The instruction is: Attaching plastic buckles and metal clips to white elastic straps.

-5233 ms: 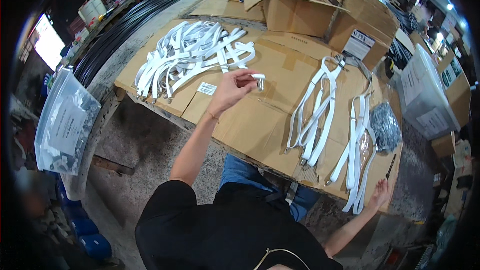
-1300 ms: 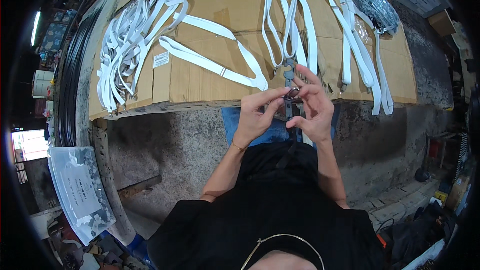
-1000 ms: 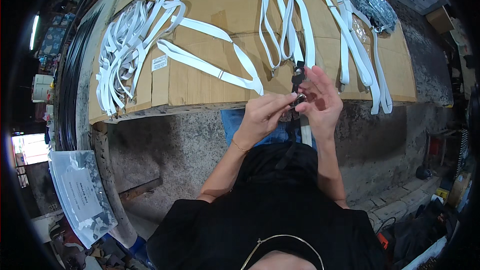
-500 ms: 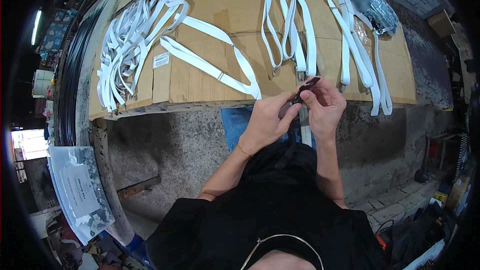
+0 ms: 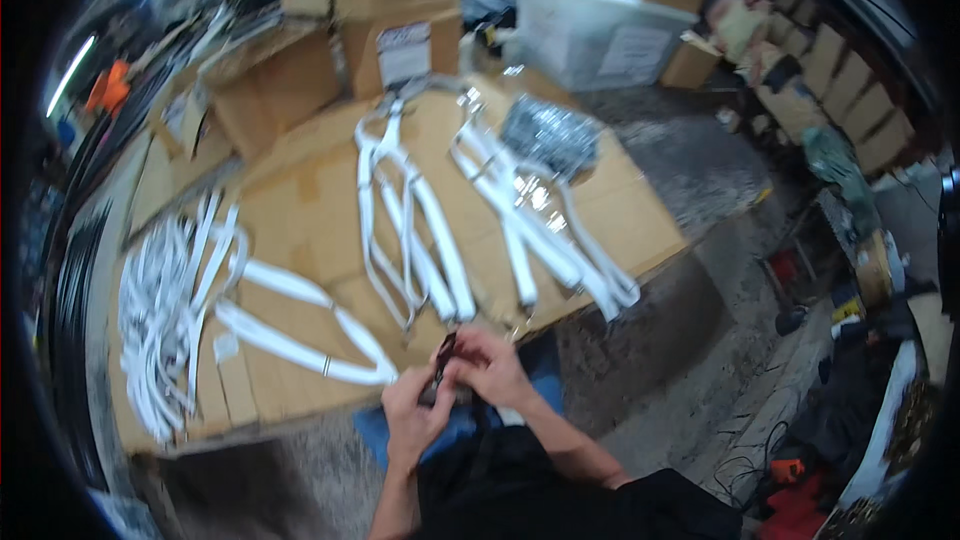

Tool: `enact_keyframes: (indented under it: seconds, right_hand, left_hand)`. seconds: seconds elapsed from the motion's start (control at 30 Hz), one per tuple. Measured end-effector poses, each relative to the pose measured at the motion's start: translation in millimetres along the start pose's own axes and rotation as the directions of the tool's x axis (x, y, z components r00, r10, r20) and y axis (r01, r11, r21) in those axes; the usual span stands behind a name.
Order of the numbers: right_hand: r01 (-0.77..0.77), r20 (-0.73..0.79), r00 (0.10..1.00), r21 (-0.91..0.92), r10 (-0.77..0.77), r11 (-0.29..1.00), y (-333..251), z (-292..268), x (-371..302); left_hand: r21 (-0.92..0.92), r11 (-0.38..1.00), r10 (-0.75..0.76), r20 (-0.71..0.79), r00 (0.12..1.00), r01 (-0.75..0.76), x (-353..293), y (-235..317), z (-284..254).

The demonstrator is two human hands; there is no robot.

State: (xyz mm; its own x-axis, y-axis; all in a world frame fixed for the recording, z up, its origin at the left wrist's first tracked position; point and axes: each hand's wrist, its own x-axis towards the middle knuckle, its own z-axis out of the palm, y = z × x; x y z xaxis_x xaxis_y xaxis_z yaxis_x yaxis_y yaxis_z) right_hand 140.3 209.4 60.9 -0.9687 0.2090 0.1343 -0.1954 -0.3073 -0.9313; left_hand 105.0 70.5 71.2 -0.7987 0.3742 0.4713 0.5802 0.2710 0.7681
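head view first: where are the hands, and do they hold anything?

both are together at the near edge of the cardboard-covered table point(image 5: 300, 205). the right hand point(image 5: 490, 370) is closed on a small dark piece point(image 5: 445, 352), pinching it between thumb and fingers. the left hand point(image 5: 413, 408) meets it from the other side, fingers bent around its lower part.

can you make the piece out?

barely. it's blurred and half covered by fingers, so slim and dark is all i can say. it sits between the two hands, just on the near side of the middle suspenders point(image 5: 437, 227). whether it touches their lower ends, i cannot tell.

and what lies around?

another white pair point(image 5: 552, 256) is over to the right, with a plastic-wrapped bundle point(image 5: 550, 135) beside it. on the left there's a tangled heap of white straps point(image 5: 160, 310); one long loop point(image 5: 275, 343) runs out of it, its bend lying near the left hand.

anything further back?

open cardboard boxes point(image 5: 275, 90) along the far side, and a translucent bin point(image 5: 570, 30) beyond the bundle.
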Motion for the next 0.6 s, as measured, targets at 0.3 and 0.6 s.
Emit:
enact_keyframes:
  seconds: [0.3, 0.6]
  right_hand:
    - [-0.065, 0.074, 0.995, 0.039, 0.062, 0.997, -11.9, -13.0, -6.4]
    - [0.043, 0.098, 0.994, 0.085, -0.051, 0.995, -14.4, -9.4, -7.7]
  left_hand:
    - [-0.057, 0.998, -0.014, 0.128, 0.992, 0.022, 2.5, 3.3, 1.7]
    - [-0.077, 0.996, 0.064, 0.149, 0.987, -0.053, 1.7, 2.8, 2.1]
